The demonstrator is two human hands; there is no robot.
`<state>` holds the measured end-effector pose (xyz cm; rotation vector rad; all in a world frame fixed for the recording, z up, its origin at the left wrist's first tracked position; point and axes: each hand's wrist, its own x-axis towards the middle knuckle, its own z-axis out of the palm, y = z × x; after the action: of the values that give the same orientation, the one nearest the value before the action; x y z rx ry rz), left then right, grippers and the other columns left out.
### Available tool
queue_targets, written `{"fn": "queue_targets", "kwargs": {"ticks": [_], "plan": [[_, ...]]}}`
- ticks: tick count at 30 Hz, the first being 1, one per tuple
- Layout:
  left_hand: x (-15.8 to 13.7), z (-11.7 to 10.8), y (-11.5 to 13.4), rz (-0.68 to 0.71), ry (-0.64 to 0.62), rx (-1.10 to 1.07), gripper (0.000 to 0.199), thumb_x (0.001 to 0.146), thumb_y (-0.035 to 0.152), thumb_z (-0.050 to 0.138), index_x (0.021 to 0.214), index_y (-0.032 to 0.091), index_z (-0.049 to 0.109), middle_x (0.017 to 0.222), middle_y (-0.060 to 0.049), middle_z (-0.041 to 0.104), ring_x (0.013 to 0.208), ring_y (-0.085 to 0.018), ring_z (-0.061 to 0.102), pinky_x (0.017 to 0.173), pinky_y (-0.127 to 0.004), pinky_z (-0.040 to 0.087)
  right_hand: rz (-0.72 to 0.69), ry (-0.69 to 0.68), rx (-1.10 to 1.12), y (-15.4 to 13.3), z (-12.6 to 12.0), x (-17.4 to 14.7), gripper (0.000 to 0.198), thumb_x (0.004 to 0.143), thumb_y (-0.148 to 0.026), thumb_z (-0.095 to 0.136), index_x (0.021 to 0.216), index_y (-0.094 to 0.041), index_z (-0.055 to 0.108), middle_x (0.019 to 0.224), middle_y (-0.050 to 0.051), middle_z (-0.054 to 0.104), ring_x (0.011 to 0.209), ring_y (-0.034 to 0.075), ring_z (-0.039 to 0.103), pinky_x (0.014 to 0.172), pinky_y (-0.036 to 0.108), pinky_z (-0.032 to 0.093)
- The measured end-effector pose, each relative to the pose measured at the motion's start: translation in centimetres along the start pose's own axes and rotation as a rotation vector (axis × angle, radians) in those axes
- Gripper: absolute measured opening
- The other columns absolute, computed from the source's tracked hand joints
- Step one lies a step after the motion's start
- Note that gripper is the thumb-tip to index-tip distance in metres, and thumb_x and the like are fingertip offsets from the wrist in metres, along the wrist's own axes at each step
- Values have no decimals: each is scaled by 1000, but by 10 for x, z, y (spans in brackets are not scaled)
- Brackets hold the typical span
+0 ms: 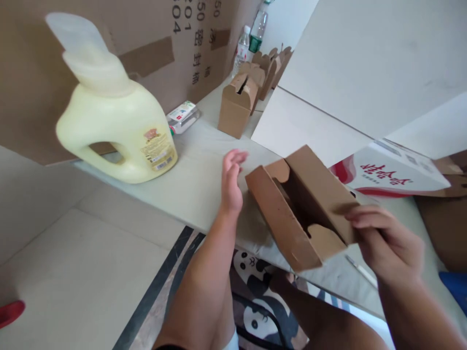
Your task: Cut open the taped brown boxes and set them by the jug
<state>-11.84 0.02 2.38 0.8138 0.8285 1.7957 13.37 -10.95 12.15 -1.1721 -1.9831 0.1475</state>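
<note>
An open cardboard box (280,218) is tilted over the front edge of the pale table (197,180), its long flap standing up and its small end flaps bent inward. My right hand (390,243) pinches the near right corner of that flap between thumb and fingers. To the left of the box, apart from it, my left hand (232,182) is raised with its fingers loosely stretched and nothing in them. Below my right hand lies a slim white tool (361,271), perhaps a knife or pen, partly hidden.
A large yellow jug (116,121) stands at the left, with a small clear bottle (184,116) lying beside it. Several small folded cardboard boxes (235,112) and two water bottles (251,43) are at the back. A red-and-white carton (394,170) sits at the right.
</note>
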Motion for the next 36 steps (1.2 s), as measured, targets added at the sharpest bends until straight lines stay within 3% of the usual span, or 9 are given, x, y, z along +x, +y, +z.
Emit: {"fn": "queue_targets", "kwargs": {"ticks": [4, 11, 16, 21, 23, 27, 31, 34, 36], "plan": [[-13, 26, -6, -131, -516, 27, 48, 88, 65, 61, 108, 24, 72, 119, -10, 75, 119, -27, 67, 105, -40, 49, 36, -57, -153, 16, -19, -47, 21, 91, -13, 60, 90, -30, 72, 91, 5, 71, 79, 23, 71, 64, 39, 56], [-24, 58, -22, -116, -260, 62, 34, 83, 52, 76, 101, 24, 70, 82, -2, 70, 73, -16, 63, 72, -28, 50, 214, 51, -539, 23, -8, -66, 37, 90, -35, 70, 126, -28, 71, 137, 18, 55, 114, 38, 62, 87, 59, 56], [-29, 67, -28, -36, -220, 232, 29, 76, 43, 83, 94, 23, 71, 92, -3, 72, 86, -17, 66, 79, -28, 51, 263, 377, -38, 16, 11, -82, 93, 87, -24, 75, 161, -52, 25, 141, 11, 52, 107, 27, 67, 91, 51, 60], [-33, 69, -32, 49, -345, 323, 40, 80, 49, 81, 113, 27, 75, 114, -7, 70, 106, -23, 66, 100, -37, 51, 89, 180, 295, 23, 23, -103, 40, 99, -48, 54, 135, -34, 63, 102, 9, 72, 106, 32, 72, 100, 56, 58], [-31, 68, -32, 141, -469, 426, 36, 83, 53, 78, 107, 26, 81, 131, -9, 65, 122, -28, 61, 114, -43, 45, 86, 139, 303, 26, 25, -109, 33, 101, -47, 48, 117, -29, 71, 104, 11, 73, 114, 33, 70, 106, 56, 55], [-21, 65, -31, 189, -662, 613, 30, 85, 54, 70, 88, 28, 86, 134, -8, 62, 131, -30, 56, 118, -47, 43, 202, 297, 418, 33, 32, -122, 36, 99, -46, 53, 129, -29, 65, 131, 12, 66, 132, 33, 61, 108, 54, 53], [-13, 60, -27, 136, -482, 649, 22, 78, 38, 68, 86, 26, 85, 128, -7, 68, 130, -28, 58, 119, -46, 42, 640, 450, 532, 45, 43, -131, 35, 103, -47, 49, 131, -30, 61, 137, 11, 65, 129, 29, 63, 104, 52, 54], [-6, 52, -25, 99, -253, 638, 27, 76, 35, 61, 84, 21, 82, 117, -9, 72, 127, -27, 60, 120, -44, 42, 886, 210, 595, 53, 46, -131, 46, 104, -58, 40, 121, -25, 68, 128, 12, 73, 116, 30, 70, 102, 54, 56], [-1, 45, -27, 97, -161, 616, 32, 80, 38, 54, 87, 20, 79, 116, -9, 73, 133, -27, 57, 125, -42, 37, 848, 44, 681, 55, 45, -129, 59, 104, -66, 34, 117, -24, 73, 124, 12, 76, 116, 32, 71, 105, 56, 55]]}}
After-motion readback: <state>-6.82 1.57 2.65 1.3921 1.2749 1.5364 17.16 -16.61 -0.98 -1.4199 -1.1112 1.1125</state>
